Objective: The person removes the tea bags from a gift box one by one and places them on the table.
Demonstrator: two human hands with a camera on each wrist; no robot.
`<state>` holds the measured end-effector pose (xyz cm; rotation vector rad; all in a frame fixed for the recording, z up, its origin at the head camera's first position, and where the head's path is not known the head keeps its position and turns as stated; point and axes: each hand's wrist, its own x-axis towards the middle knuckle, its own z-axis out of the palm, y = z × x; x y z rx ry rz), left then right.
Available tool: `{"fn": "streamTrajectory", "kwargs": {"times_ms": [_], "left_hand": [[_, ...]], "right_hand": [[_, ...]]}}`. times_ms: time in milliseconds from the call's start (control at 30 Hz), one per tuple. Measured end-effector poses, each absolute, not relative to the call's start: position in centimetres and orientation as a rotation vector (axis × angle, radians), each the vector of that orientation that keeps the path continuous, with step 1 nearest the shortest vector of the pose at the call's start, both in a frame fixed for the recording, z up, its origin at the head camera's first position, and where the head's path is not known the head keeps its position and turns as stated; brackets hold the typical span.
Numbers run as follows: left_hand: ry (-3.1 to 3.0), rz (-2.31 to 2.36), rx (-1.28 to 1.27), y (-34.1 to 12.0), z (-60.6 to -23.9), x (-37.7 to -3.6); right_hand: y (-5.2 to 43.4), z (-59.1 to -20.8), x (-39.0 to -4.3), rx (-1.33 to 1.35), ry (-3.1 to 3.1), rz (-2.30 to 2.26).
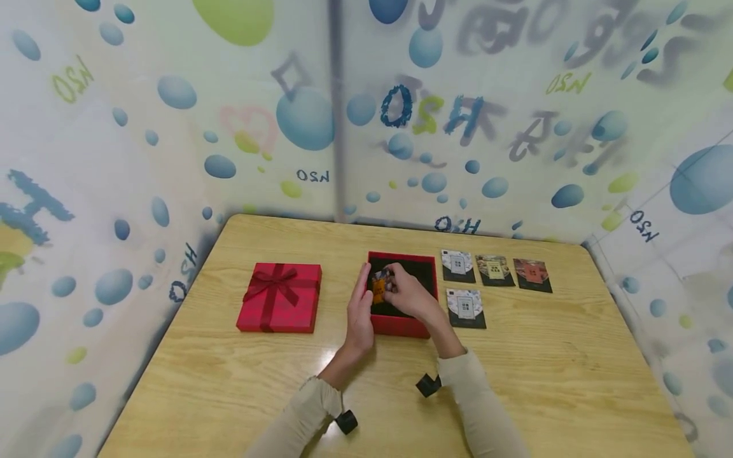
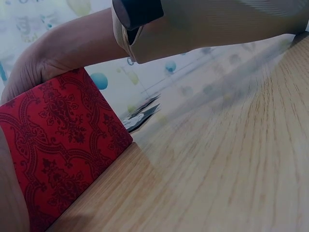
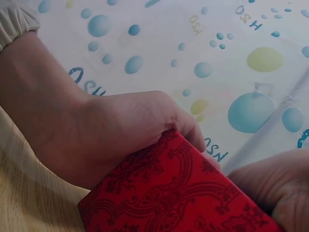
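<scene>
An open red box (image 1: 401,326) with a black lining stands at the middle of the wooden table (image 1: 544,381). My right hand (image 1: 409,294) reaches into it and pinches a small orange card (image 1: 379,287) over the lining. With its fingers straight, my left hand (image 1: 359,312) lies along the box's left wall, the fingertips close by the card. The left wrist view is filled by the box's patterned red wall (image 2: 58,145), with my right forearm (image 2: 217,24) above. In the right wrist view my right hand (image 3: 120,130) curls over the box rim (image 3: 183,193).
A red lid with a ribbon bow (image 1: 279,297) lies left of the box. To the right, three cards (image 1: 494,270) lie in a row and one more card (image 1: 466,308) lies nearer me. Patterned walls close in the table on three sides.
</scene>
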<state>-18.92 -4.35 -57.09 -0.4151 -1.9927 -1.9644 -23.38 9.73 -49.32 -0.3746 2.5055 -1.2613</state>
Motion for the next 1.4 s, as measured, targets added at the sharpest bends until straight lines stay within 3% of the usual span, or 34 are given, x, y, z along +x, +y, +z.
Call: {"fn": "streamTrajectory", "kwargs": {"times_ms": [800,1400], "left_hand": [[-1.98,-1.996,-0.411,-4.3,-57.0,-19.0],[-2.024,-2.014,-0.374,-4.3,-57.2,-18.8]], "right_hand": [[10.4,-48.4,-23.1,-0.442,2.294,-1.516],[12.4,-47.3,-23.1,-0.342,2.202,-1.621]]}}
